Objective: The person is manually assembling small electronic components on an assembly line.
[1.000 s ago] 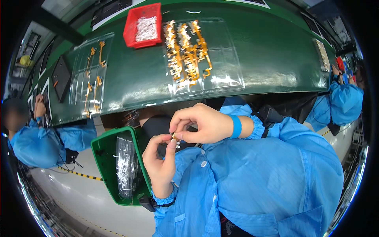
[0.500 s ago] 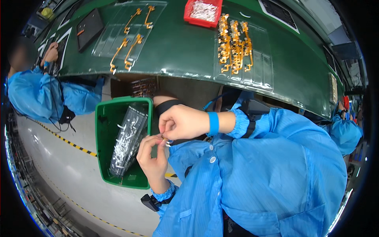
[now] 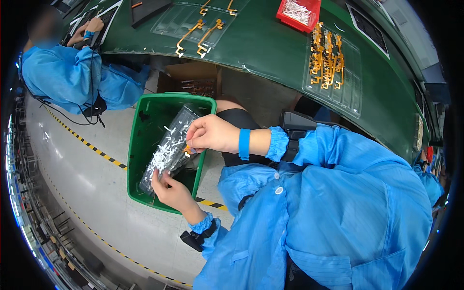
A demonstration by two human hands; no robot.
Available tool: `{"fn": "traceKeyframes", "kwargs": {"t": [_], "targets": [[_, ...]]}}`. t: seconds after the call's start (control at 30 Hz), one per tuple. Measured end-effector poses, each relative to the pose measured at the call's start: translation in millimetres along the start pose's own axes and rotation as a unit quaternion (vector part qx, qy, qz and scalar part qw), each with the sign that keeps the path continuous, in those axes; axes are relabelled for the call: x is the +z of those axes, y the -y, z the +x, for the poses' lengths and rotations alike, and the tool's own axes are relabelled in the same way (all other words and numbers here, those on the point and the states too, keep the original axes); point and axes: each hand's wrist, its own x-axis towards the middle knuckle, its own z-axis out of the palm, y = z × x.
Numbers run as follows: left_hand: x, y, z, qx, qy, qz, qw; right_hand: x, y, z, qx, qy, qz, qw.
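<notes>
My right hand [image 3: 212,134], wearing a blue wristband, is over the right side of a green bin [image 3: 207,108]. Its fingertips are closed on a small orange flex cable [image 3: 187,149] with a pale end; most of it is hidden by the hand. Lower down, my left hand [image 3: 173,194] reaches over the bin's near part, thumb and forefinger apart. Between them I see nothing held. Beneath both hands lies a dark, clear-sided plastic tray [image 3: 182,120] in the bin, strewn with small white strips [image 3: 166,153].
On the green table [image 3: 261,53], orange flex cables [image 3: 328,60] crowd one clear tray; several lie on another clear tray [image 3: 166,29]. A red box [image 3: 314,19] holds white pieces. Below sits a cardboard box [image 3: 186,72]. A co-worker in blue [image 3: 58,72] is at the left.
My hands have parted from each other. The left one has moved down over the bin and opened; the right keeps the flex cable. The view has shifted, so the table appears higher and further right.
</notes>
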Motion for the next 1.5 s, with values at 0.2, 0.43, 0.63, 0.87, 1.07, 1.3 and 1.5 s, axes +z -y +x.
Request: {"fn": "traceKeyframes", "kwargs": {"t": [0.2,0.43,0.63,0.87,1.07,1.3,1.5], "targets": [[3,-11,-4,0.362,0.122,0.062,0.922,12,1,4,0.032,0.012,0.031,0.999],[9,-4,-5,0.384,0.107,0.028,0.917,15,4,2,0.089,0.030,-0.003,0.996],[10,-9,-6,0.389,0.118,0.026,0.913,16,3,-1,0.103,0.016,0.024,0.994],[8,-10,-2,0.378,0.141,-0.001,0.915,10,1,-1,0.085,0.024,0.009,0.996],[5,-14,1,0.326,0.211,0.019,0.922,0,6,2,0.034,0.083,-0.114,0.989],[1,-12,19,0.133,0.406,-0.091,0.899,-6,14,1,-0.084,0.158,-0.315,0.932],[4,8,20,-0.034,0.376,-0.251,0.892,-7,16,-1,-0.094,0.168,-0.318,0.929]]}}
